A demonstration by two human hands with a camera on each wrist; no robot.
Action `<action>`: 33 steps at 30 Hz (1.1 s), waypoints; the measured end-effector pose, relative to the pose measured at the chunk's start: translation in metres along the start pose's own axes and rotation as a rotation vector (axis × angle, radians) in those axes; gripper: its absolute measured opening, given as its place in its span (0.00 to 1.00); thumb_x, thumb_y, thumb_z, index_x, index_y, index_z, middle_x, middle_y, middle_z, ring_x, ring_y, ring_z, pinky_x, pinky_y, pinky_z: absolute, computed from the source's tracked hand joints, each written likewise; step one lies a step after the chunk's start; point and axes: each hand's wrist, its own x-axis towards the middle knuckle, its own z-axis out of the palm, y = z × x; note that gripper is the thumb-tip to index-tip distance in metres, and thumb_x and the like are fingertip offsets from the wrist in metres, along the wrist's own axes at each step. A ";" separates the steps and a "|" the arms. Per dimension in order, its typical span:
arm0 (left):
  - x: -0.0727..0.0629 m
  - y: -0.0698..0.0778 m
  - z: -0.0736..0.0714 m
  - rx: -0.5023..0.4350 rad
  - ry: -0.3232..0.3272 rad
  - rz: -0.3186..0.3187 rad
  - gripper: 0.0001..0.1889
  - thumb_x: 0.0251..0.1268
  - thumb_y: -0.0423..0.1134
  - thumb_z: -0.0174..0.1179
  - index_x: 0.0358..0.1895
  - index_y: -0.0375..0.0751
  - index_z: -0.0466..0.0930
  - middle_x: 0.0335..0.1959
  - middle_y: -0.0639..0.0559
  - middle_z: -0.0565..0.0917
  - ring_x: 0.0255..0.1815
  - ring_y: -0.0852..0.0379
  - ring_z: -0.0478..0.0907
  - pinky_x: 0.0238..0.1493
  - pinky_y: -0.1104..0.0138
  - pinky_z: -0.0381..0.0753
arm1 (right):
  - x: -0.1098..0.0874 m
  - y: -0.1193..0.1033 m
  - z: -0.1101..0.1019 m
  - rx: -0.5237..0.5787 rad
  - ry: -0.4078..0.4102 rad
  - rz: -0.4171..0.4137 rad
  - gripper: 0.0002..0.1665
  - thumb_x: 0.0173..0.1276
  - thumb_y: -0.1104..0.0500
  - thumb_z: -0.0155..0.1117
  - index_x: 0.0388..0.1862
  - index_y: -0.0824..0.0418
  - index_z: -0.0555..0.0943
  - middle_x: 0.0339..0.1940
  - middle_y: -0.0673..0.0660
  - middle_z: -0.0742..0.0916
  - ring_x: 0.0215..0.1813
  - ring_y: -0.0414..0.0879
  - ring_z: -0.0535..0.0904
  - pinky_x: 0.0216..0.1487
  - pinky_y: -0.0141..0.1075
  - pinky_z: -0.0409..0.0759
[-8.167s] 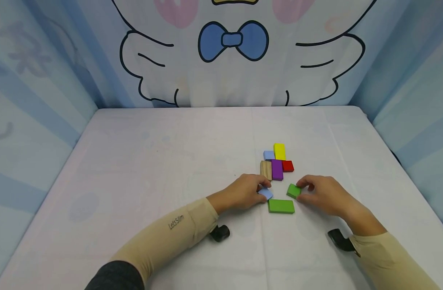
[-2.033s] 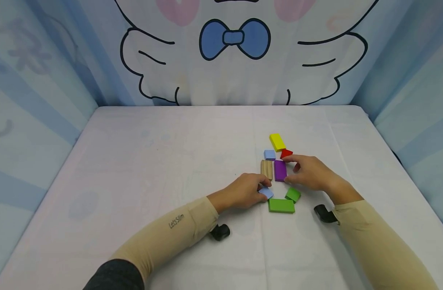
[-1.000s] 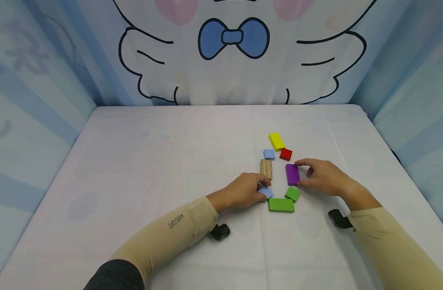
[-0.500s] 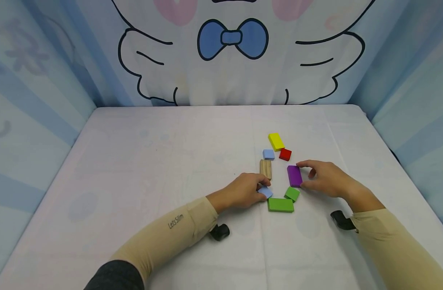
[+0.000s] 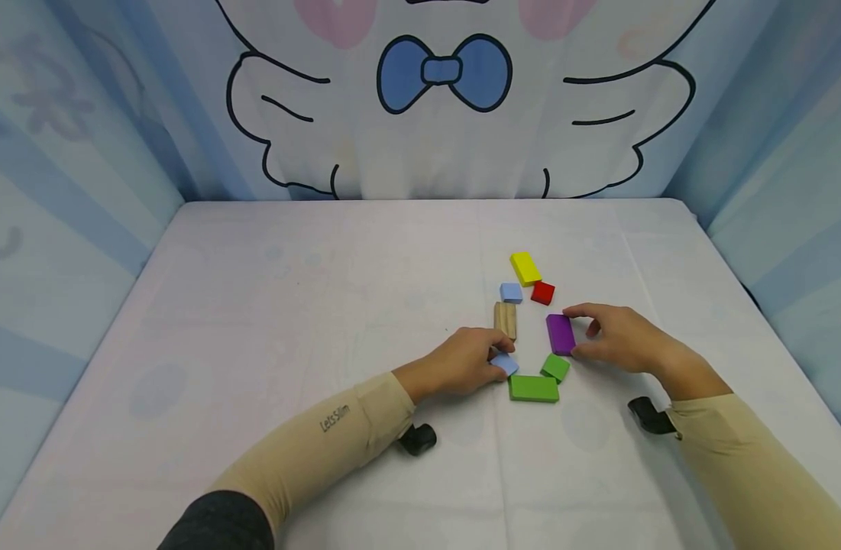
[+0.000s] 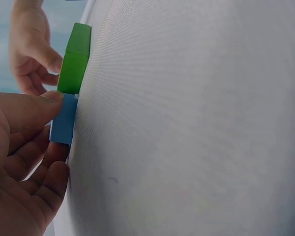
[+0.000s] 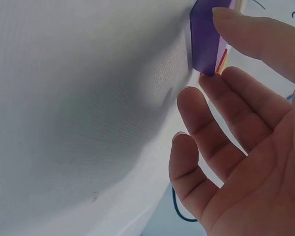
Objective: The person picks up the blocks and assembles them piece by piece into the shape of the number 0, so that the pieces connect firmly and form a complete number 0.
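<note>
My left hand [image 5: 464, 360] pinches a light blue block [image 5: 505, 364] between thumb and fingers; in the left wrist view this blue block [image 6: 64, 120] meets the end of a green one [image 6: 73, 61]. A long green block [image 5: 534, 389] lies just in front, with a small green block [image 5: 555, 367] at its far right corner. My right hand [image 5: 616, 340] has thumb and forefinger at the near and far ends of a purple block [image 5: 561, 334], slightly turned on the table. The right wrist view shows the thumb on the purple block [image 7: 205, 42], other fingers loosely spread.
Beyond the left hand lie a wooden block [image 5: 505, 320] and a small light blue block [image 5: 511, 292]. A red block [image 5: 542, 292] and a yellow block [image 5: 526, 268] sit at the back, both tilted. White cloth covers the table [image 5: 310, 305]; a printed curtain [image 5: 441, 145] hangs behind.
My right hand has let go of the small green block and drawn the purple block right, off the wooden one. Red and yellow blocks have shifted back and turned. The left hand has stayed put.
</note>
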 end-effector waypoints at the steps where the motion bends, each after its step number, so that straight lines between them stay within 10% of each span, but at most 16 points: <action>1: 0.000 0.000 0.000 0.002 0.000 0.001 0.19 0.67 0.37 0.68 0.60 0.45 0.80 0.50 0.56 0.83 0.44 0.63 0.76 0.50 0.75 0.76 | 0.000 0.000 0.000 -0.002 0.000 0.001 0.41 0.62 0.53 0.73 0.71 0.65 0.70 0.44 0.61 0.81 0.44 0.55 0.75 0.38 0.42 0.81; 33: 0.000 0.002 0.001 0.002 0.005 -0.006 0.19 0.66 0.36 0.68 0.59 0.44 0.80 0.49 0.56 0.83 0.43 0.63 0.75 0.49 0.76 0.76 | -0.002 -0.001 0.002 -0.002 -0.006 -0.005 0.41 0.61 0.52 0.74 0.70 0.65 0.71 0.43 0.61 0.81 0.44 0.55 0.76 0.38 0.42 0.81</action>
